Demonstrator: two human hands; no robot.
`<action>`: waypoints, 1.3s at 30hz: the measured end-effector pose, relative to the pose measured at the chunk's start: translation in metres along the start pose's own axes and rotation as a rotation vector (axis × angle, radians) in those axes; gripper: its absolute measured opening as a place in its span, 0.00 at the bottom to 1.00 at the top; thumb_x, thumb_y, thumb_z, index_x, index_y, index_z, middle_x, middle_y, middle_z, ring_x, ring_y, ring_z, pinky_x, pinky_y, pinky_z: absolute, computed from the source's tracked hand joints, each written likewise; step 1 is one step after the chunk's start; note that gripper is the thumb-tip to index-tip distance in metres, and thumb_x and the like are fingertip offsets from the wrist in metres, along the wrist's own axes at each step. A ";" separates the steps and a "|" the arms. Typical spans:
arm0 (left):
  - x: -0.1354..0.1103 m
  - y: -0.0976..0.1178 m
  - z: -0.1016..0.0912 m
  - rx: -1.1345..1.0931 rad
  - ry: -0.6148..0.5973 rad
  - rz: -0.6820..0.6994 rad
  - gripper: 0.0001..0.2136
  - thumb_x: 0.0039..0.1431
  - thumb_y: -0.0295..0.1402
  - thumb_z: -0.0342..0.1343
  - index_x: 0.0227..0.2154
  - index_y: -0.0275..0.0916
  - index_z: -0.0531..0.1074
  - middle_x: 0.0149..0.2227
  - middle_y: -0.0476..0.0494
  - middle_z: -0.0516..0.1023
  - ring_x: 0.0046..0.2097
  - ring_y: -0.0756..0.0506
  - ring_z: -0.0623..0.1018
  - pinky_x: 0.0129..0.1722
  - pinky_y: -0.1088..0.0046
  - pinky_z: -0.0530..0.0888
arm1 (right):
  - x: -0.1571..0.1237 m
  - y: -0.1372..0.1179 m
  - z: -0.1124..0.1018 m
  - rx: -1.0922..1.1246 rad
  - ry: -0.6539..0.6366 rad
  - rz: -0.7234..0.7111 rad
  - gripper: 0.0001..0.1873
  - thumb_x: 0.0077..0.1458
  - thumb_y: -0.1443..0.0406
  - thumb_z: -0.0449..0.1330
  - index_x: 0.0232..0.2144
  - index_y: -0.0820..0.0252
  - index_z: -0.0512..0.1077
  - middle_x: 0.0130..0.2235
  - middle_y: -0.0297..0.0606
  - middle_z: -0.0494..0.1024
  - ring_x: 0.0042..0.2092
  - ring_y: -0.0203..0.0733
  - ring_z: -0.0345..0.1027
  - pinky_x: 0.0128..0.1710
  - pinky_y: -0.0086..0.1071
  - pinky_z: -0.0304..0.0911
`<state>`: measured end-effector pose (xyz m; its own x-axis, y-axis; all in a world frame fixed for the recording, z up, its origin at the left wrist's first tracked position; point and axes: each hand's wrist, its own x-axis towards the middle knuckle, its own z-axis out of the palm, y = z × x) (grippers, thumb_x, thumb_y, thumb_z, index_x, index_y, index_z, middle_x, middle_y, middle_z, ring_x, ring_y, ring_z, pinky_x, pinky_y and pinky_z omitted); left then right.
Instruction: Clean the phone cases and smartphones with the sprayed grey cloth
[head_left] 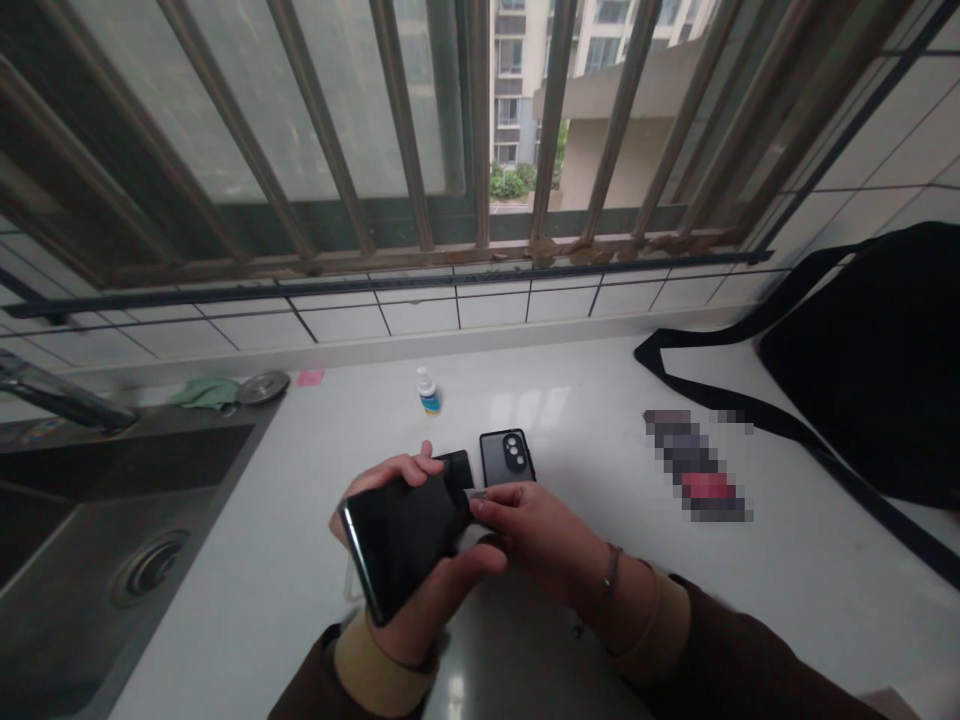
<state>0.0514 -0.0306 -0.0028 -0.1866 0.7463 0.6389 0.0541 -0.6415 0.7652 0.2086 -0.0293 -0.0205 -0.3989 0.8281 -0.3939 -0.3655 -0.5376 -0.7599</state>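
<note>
The left hand [439,600] is holding a black smartphone [405,545] above the white table [300,610], with the fingers behind it and the thumb lying across its lower side. The phone is tilting, and its glass face is turning up. The right hand [540,530] is touching the phone's right edge and is pinching a small grey piece [476,495], but I cannot tell what this piece is. So the two hands are together and are both closing on the phone. Just behind the hands, a dark flat object [456,468] is partly hidden by the phone. Beside it, a black phone with a round camera bump [508,457] is lying on the table. Farther back, a small bottle with a white cap [427,392] is standing. On the left, a steel sink [127,510] is sitting in the table, and a green cloth [202,393] is lying behind it. On the right, a black bag [855,360] is resting beside a blurred object [694,465].
</note>
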 end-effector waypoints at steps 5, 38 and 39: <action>0.007 -0.006 -0.005 0.239 -0.252 0.245 0.39 0.36 0.48 0.84 0.52 0.47 0.73 0.41 0.45 0.78 0.45 0.38 0.81 0.48 0.56 0.81 | 0.002 -0.005 -0.008 0.013 -0.006 -0.035 0.24 0.49 0.49 0.79 0.37 0.62 0.84 0.34 0.36 0.81 0.31 0.33 0.69 0.34 0.30 0.63; 0.009 -0.002 -0.001 0.264 -0.480 -0.371 0.11 0.73 0.43 0.58 0.49 0.43 0.74 0.41 0.42 0.81 0.40 0.41 0.80 0.38 0.65 0.75 | -0.026 -0.056 -0.011 0.098 0.318 -0.547 0.11 0.62 0.53 0.71 0.39 0.53 0.83 0.43 0.37 0.84 0.45 0.42 0.77 0.49 0.36 0.77; 0.009 0.000 0.000 0.164 -0.466 -0.479 0.13 0.72 0.45 0.58 0.50 0.43 0.74 0.42 0.41 0.81 0.41 0.40 0.80 0.39 0.64 0.76 | -0.025 -0.055 -0.012 0.094 0.366 -0.613 0.11 0.63 0.53 0.70 0.39 0.52 0.82 0.45 0.38 0.84 0.47 0.43 0.78 0.52 0.38 0.77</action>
<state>0.0499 -0.0236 0.0026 0.2125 0.9629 0.1661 0.2255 -0.2138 0.9505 0.2487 -0.0186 0.0252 0.2030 0.9766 -0.0715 -0.5109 0.0434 -0.8586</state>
